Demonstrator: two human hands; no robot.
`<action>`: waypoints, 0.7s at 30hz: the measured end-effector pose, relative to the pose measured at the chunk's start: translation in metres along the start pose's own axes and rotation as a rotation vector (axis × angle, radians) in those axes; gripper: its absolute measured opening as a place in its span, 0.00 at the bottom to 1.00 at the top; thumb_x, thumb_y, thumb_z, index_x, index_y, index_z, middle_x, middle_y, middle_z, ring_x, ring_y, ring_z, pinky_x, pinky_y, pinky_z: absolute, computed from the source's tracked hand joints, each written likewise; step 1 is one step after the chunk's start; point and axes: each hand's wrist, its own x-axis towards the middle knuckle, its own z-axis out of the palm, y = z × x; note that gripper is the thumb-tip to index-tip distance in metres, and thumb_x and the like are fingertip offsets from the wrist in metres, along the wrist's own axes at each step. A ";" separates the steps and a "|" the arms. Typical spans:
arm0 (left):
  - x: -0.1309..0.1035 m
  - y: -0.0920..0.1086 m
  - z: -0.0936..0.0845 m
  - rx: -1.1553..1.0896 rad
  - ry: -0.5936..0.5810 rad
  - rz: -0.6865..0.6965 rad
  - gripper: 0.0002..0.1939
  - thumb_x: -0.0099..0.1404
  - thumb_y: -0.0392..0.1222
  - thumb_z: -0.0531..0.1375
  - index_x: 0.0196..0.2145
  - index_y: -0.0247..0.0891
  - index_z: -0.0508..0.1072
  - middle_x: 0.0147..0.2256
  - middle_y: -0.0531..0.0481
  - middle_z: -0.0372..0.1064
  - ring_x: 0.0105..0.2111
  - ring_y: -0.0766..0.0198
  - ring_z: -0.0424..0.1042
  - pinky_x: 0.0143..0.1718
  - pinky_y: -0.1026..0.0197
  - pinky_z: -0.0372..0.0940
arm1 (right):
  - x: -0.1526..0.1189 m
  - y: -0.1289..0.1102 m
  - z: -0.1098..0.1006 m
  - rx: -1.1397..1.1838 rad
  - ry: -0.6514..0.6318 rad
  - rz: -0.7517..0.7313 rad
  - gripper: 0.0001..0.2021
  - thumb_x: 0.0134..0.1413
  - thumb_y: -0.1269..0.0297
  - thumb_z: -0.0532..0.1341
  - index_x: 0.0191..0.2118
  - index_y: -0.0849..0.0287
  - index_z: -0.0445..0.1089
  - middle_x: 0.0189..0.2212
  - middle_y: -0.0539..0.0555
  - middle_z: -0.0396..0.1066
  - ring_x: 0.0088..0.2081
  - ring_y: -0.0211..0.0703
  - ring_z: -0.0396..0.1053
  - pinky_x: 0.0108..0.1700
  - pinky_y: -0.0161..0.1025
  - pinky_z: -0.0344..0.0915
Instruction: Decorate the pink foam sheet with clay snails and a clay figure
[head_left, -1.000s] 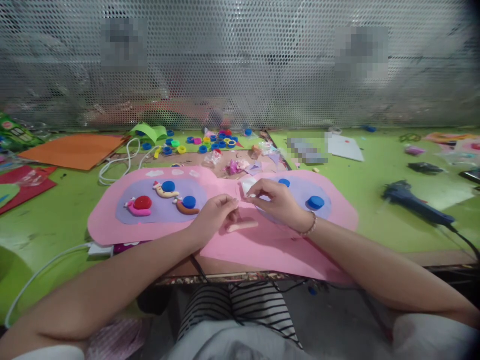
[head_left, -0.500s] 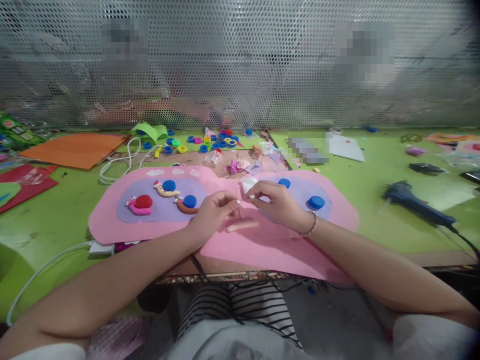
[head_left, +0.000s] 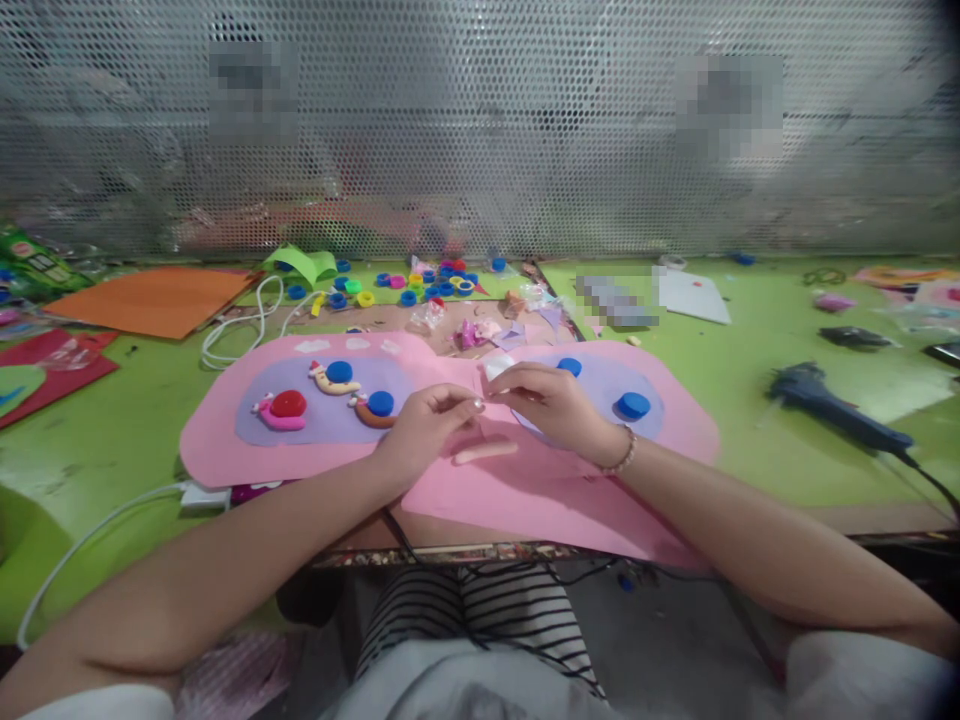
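Note:
My left hand (head_left: 433, 425) is closed in a pinch above the pink paper (head_left: 210, 440), a tiny pale bit at its fingertips. Facing it, my right hand (head_left: 551, 405) is also pinched; what lies between its fingertips is too small to make out. A pale roll of modelling clay (head_left: 486, 452) rests on the paper just below my hands. Behind my right fingers is a white piece (head_left: 497, 367). On the left purple patch sit clay snails with cap shells: a pink one (head_left: 281, 410), a cream one (head_left: 335, 380) and a brown one (head_left: 373, 410). Blue bottle caps (head_left: 632, 405) lie on the right patch.
A glue gun (head_left: 836, 410) with a cord lies on the green table at right. Several coloured bottle caps (head_left: 431, 290) and paper scraps are scattered behind the pink paper. Orange paper (head_left: 154, 298) and a white cable (head_left: 255, 320) are at left. A perforated metal screen (head_left: 480, 130) stands behind.
My right fingertips have shifted slightly left, closer to my left fingertips. The snails, caps and clay roll stay in place.

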 end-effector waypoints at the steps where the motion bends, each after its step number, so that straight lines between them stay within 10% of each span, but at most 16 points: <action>1: 0.000 0.001 0.000 0.010 0.009 0.002 0.09 0.51 0.41 0.62 0.28 0.34 0.70 0.25 0.53 0.67 0.28 0.70 0.65 0.34 0.64 0.61 | 0.000 -0.001 0.000 -0.013 0.005 0.022 0.04 0.53 0.67 0.58 0.32 0.59 0.69 0.28 0.52 0.70 0.27 0.34 0.66 0.29 0.33 0.64; 8: 0.001 -0.002 0.000 0.040 0.056 0.033 0.09 0.46 0.37 0.64 0.25 0.34 0.67 0.24 0.56 0.65 0.25 0.73 0.63 0.30 0.67 0.59 | 0.001 -0.005 -0.002 -0.011 0.017 0.077 0.03 0.48 0.67 0.61 0.27 0.59 0.70 0.24 0.51 0.69 0.25 0.34 0.65 0.27 0.33 0.63; 17: 0.001 -0.002 -0.001 -0.072 -0.020 -0.023 0.13 0.55 0.41 0.60 0.38 0.33 0.72 0.35 0.46 0.72 0.35 0.65 0.70 0.42 0.58 0.64 | -0.005 0.007 0.001 0.076 -0.106 0.075 0.14 0.59 0.67 0.50 0.49 0.57 0.67 0.44 0.57 0.71 0.43 0.41 0.70 0.45 0.41 0.67; 21: 0.003 -0.007 -0.002 -0.126 -0.007 -0.024 0.13 0.56 0.44 0.60 0.37 0.33 0.73 0.33 0.46 0.72 0.33 0.66 0.70 0.40 0.59 0.65 | -0.003 0.004 0.000 0.026 -0.067 0.074 0.11 0.57 0.64 0.54 0.42 0.59 0.70 0.35 0.56 0.73 0.35 0.39 0.71 0.37 0.37 0.67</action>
